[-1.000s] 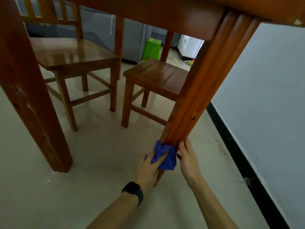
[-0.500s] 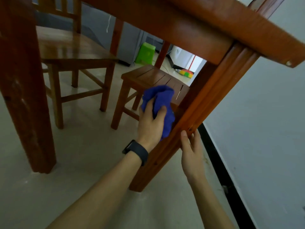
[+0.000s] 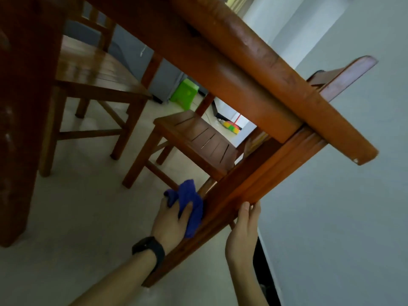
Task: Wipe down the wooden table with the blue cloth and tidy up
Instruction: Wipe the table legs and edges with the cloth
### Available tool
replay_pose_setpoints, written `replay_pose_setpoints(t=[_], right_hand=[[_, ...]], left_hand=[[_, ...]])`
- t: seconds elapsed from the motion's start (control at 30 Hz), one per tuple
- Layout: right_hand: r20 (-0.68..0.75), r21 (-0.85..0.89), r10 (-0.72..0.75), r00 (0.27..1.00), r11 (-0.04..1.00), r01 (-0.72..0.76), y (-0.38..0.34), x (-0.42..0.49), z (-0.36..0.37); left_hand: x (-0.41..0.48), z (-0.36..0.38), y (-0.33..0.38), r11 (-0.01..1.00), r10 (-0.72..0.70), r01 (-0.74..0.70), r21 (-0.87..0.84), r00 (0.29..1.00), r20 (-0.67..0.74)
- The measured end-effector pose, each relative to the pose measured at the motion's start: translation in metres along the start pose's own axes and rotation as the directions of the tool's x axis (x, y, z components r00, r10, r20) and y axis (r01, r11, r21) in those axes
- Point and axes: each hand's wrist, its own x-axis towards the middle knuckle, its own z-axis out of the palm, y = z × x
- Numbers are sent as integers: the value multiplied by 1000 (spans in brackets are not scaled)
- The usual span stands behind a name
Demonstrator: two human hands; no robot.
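Blue cloth (image 3: 189, 202), bunched into a wad, sits in the left hand (image 3: 170, 221), whose thumb and fingers curl round it and press it against the inner face of the grooved wooden leg (image 3: 254, 180), a little below the leg's middle. That leg slants across the view from under the wooden surface (image 3: 276, 69), seen here from below along its rounded edge. On the leg's other side the right hand (image 3: 242, 228) is released, fingers straight and pointing up, their tips touching the leg's outer edge just beside the cloth's height. A black wristband (image 3: 150, 248) circles the left wrist. Behind the leg stands a slatted wooden chair (image 3: 198, 138), with a second chair (image 3: 92, 71) farther left and another thick leg (image 3: 19, 107) at the left edge. A green stool (image 3: 184, 92) stands well back on the pale floor (image 3: 88, 217), and a grey wall (image 3: 331, 217) fills the right side.
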Motion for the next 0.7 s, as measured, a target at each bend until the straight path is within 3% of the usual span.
replay_pose_setpoints(t=[0.1, 0.23, 0.3, 0.4, 0.47, 0.57, 0.7], right_hand=[[2, -53, -29, 1000, 998, 29, -3, 2, -4], [17, -92, -9, 1000, 996, 11, -17, 10, -16], [11, -58, -45, 999, 997, 46, -31, 21, -26], [-14, 11, -66, 998, 998, 66, -44, 38, -34], [-20, 6, -118, 993, 993, 118, -45, 43, -32], [-21, -4, -147, 989, 989, 147, -29, 42, -26], [48, -4, 17, 999, 1000, -16, -3, 27, -14]], left_hand=[[14, -7, 57, 980, 182, -189, -67, 979, -91], [3, 1, 141, 832, 437, -455, -317, 890, -130], [-3, 11, 174, 784, 447, -468, -409, 882, -152], [-8, 28, 193, 734, 372, -379, -563, 919, -133], [-15, 39, 175, 716, 444, -457, -528, 881, -161], [-17, 44, 128, 763, 526, -562, -318, 827, -198], [-8, 24, 71, 895, 443, -444, -32, 896, -40]])
